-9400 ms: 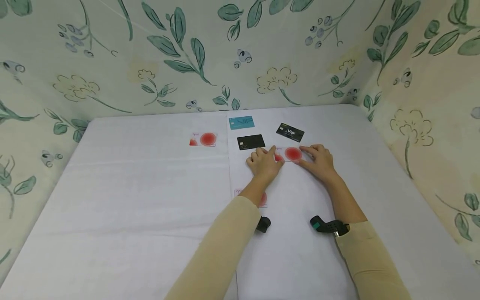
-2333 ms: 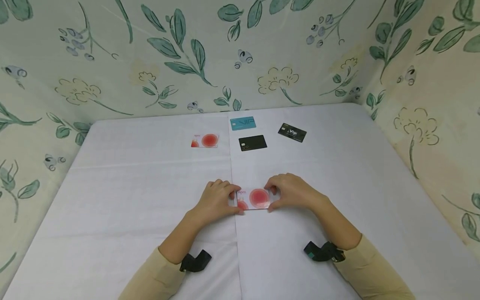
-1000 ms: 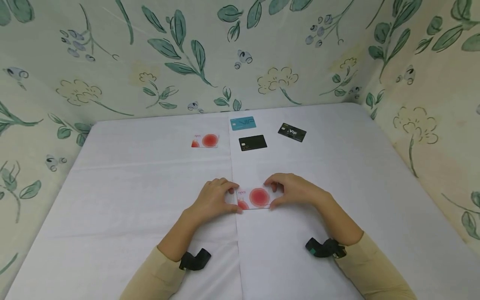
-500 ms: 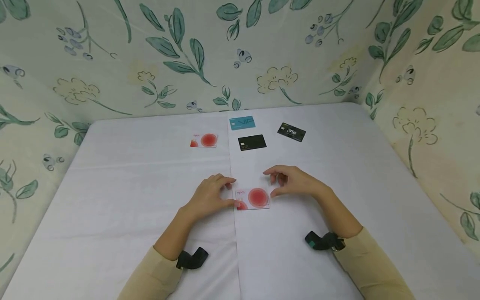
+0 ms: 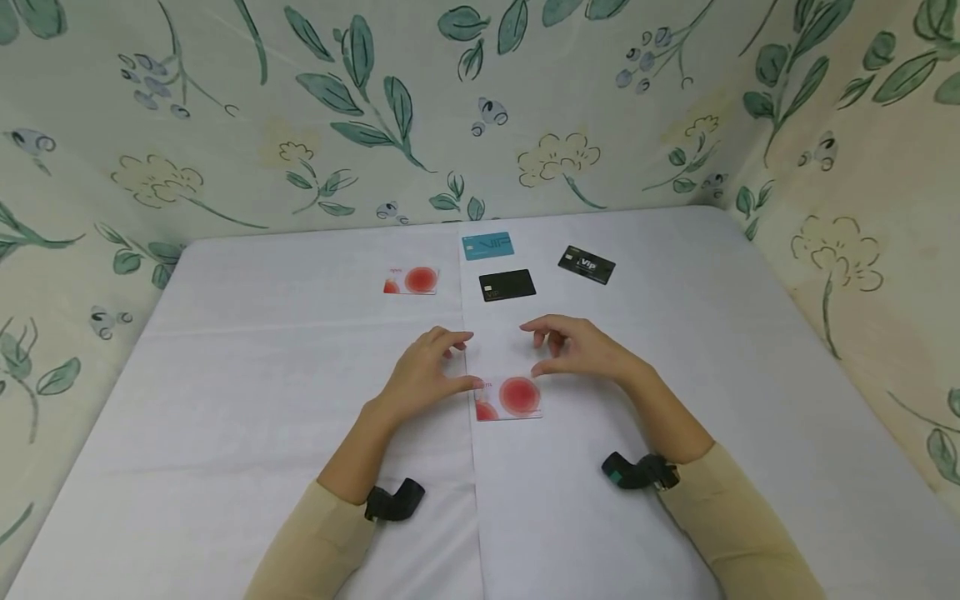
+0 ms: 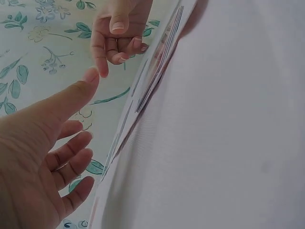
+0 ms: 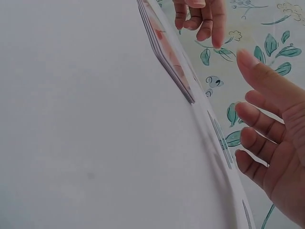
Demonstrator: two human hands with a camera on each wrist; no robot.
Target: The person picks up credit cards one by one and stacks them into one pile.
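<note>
A small stack of cards lies on the white cloth in front of me, its top card white with a large red circle. In both wrist views the stack shows several thin layered edges, squared up. My left hand is raised beside its far left corner, fingers spread and holding nothing; its thumb overlaps the corner in the head view. Off the far right corner, my right hand hovers with thumb and fingers apart, also holding nothing. The two hands face each other across the stack.
Toward the back lie single cards: a white one with a red circle, a blue one, a plain black one and a black "Vip" one. A leaf-patterned curtain stands behind the table. A seam runs down the cloth.
A red-circle card once beside the black cards is gone from there; the hands later squared the stack in front. They have since let go and risen away toward the back.
</note>
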